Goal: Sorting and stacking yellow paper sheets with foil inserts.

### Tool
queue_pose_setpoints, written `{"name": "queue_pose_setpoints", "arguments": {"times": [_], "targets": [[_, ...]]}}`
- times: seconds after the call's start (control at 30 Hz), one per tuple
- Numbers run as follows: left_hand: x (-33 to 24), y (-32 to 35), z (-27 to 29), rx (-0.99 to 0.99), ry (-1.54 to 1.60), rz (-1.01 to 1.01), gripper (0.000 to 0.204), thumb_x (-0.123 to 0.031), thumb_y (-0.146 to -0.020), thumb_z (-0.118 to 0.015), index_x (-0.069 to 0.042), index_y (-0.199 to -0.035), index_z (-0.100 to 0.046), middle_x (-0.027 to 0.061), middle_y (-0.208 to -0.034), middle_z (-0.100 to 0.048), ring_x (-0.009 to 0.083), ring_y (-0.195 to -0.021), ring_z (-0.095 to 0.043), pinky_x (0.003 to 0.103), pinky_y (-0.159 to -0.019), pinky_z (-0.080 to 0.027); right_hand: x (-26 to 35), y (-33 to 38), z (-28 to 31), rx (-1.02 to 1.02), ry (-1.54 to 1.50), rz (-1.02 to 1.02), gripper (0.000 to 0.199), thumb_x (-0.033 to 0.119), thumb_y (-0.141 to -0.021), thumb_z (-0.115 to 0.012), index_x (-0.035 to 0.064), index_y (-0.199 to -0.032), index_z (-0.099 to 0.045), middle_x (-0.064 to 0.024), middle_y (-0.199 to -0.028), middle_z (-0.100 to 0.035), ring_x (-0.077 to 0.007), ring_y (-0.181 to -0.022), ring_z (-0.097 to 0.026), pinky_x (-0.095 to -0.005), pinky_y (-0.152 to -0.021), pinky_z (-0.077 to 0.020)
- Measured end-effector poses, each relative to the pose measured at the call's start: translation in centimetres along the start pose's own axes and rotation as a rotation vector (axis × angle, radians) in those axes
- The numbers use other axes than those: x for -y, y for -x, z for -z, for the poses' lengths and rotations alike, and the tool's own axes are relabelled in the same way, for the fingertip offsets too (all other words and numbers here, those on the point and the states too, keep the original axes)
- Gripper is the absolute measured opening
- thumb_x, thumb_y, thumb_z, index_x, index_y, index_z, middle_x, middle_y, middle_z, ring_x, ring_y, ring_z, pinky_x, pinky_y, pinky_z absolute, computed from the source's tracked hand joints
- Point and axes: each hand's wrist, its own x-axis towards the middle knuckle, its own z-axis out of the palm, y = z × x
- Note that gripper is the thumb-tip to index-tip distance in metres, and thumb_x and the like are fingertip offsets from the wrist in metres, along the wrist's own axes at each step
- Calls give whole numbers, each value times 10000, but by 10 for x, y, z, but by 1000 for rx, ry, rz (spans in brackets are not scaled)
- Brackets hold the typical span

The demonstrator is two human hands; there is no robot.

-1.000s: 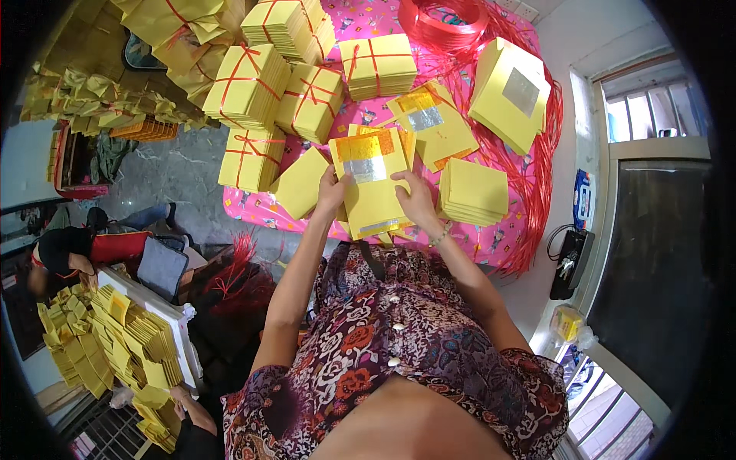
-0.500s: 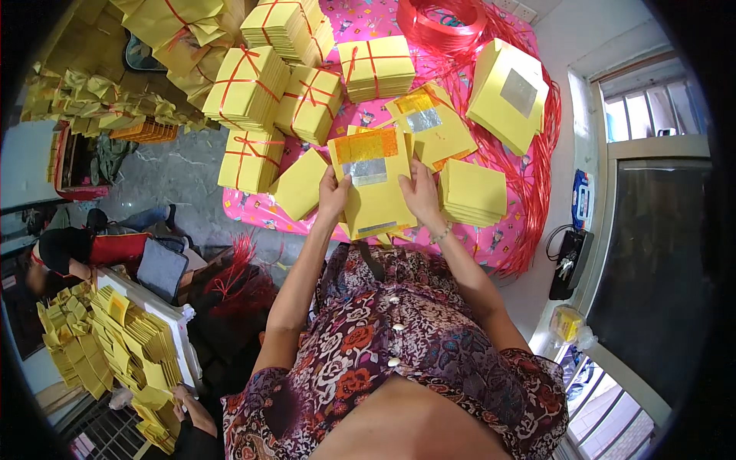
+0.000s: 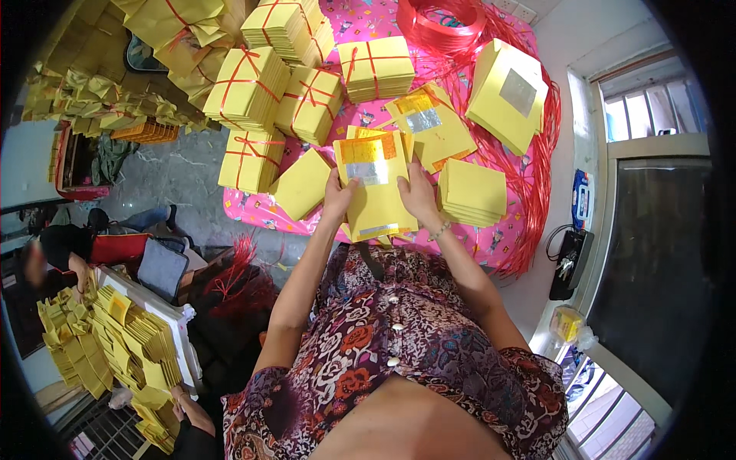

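Note:
Between my two hands is a stack of yellow joss paper, its top sheet bearing an orange and a silver foil patch. My left hand grips the left edge, thumb on top beside the silver patch. My right hand closes on the right edge, with its thumb along the side. Just beyond, foil-patched yellow sheets lie fanned out. A loose yellow stack sits left of my left hand, and another yellow stack is right of my right hand.
Bundles tied with red ribbon fill the left of the pink patterned cloth. A red ribbon coil lies at the back, strands trailing right past a tall yellow stack. At lower left, co-workers' hands touch papers on a white table.
The joss paper stack has shifted slightly in my hands, and its upper sheets sit a little lower and to the left. At left, a co-worker's hand has come onto the yellow papers.

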Motion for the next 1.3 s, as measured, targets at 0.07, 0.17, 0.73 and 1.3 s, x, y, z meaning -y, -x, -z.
{"name": "queue_pose_setpoints", "arguments": {"times": [0.07,0.17,0.73,1.3], "targets": [[3,-1,-1,-44,9,-15,334,-20,-856,-583,-25,-1163,-454,90,-1013,-618,153,-868,-613,292,-743,-510,9,-3,7,31,111,7,323,177,-870,-505,-3,-1130,-444,-216,-1005,-538,-412,-967,-527,-500,-785,-437],[11,-3,1,-77,7,-44,335,-5,-849,-582,-23,-1153,-445,94,-999,-617,160,-858,-614,294,-733,-512,27,-21,14,-144,190,125,374,146,-869,-517,49,-1225,-456,-186,-1053,-527,-381,-1015,-504,-456,-866,-425],[12,1,-6,-103,-56,-93,326,25,-829,-534,-8,-1144,-458,94,-988,-582,165,-902,-561,290,-809,-454,57,-93,-42,137,244,387,305,106,-816,-517,172,-1090,-633,-72,-1116,-526,-285,-1151,-394,-447,-951,-298],[7,1,-1,-81,67,-11,355,56,-854,-518,-18,-1195,-455,95,-1069,-598,177,-957,-581,310,-840,-466,4,-23,14,-146,-202,41,234,145,-883,-534,13,-1075,-548,-155,-972,-552,-303,-893,-570,-404,-811,-451]]}}
